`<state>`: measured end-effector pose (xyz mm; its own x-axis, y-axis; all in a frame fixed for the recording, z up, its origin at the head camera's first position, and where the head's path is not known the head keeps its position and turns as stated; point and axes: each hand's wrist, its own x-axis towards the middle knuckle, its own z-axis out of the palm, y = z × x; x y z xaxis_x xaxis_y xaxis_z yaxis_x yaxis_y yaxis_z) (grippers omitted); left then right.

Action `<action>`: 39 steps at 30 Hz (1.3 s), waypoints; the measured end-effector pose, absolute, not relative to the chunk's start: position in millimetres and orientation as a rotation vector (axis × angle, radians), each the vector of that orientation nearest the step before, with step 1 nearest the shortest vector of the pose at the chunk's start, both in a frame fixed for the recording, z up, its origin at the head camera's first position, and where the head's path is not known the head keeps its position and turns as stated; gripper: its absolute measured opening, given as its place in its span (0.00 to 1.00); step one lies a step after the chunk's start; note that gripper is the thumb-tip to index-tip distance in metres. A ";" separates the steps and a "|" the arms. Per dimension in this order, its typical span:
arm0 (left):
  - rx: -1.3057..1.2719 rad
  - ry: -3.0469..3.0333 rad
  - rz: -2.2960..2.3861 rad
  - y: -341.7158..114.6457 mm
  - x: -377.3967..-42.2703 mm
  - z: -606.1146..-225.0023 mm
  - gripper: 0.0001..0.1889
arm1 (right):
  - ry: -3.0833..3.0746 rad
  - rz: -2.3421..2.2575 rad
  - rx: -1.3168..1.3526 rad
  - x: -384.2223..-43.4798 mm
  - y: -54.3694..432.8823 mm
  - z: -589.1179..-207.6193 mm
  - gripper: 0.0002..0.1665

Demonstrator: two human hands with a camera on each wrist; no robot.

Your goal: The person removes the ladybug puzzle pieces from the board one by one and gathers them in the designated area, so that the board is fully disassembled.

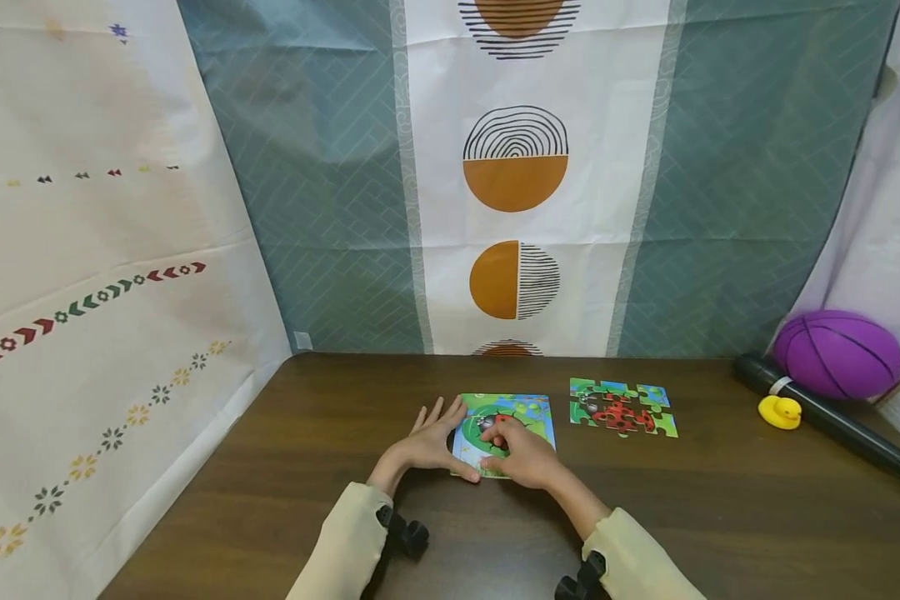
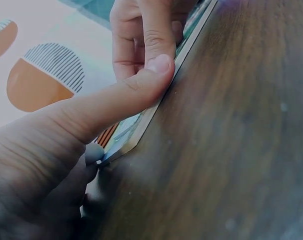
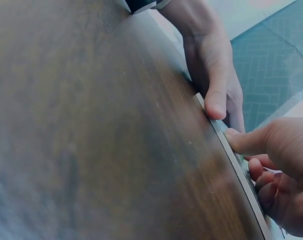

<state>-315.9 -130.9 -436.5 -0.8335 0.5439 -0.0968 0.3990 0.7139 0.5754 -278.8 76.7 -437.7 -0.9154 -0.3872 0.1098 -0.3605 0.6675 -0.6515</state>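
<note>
A square ladybug picture board (image 1: pixel 532 407), green and blue, lies flat on the brown table. Along its left side my left hand (image 1: pixel 426 447) is spread, the fingers pointing away from me. Its thumb (image 2: pixel 134 95) lies straight at the board's near edge, and a fingertip is at the near left corner. Over the picture's middle and right part is my right hand (image 1: pixel 531 455). The right thumb (image 3: pixel 249 141) reaches the near edge beside the left thumb, while the other right fingers (image 3: pixel 265 182) are curled over the board. I cannot tell whether a piece is under them.
To the board's right lie several jigsaw pieces (image 1: pixel 622 410) with a red ladybug picture, set close together. Farther right are a yellow rubber duck (image 1: pixel 780 412), a long black tube (image 1: pixel 843 429) and a purple ball (image 1: pixel 840 354). A patterned curtain (image 1: pixel 330 208) hangs behind the table.
</note>
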 end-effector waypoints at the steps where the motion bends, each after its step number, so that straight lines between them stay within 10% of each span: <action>1: 0.750 2.664 0.803 -130.2 -316.2 -435.9 0.64 | 2.834 -1.095 -0.632 -278.5 77.0 -437.4 0.19; 39: 0.756 2.687 0.792 -129.5 -316.4 -438.0 0.63 | 2.849 -1.107 -0.693 -278.0 77.7 -441.4 0.22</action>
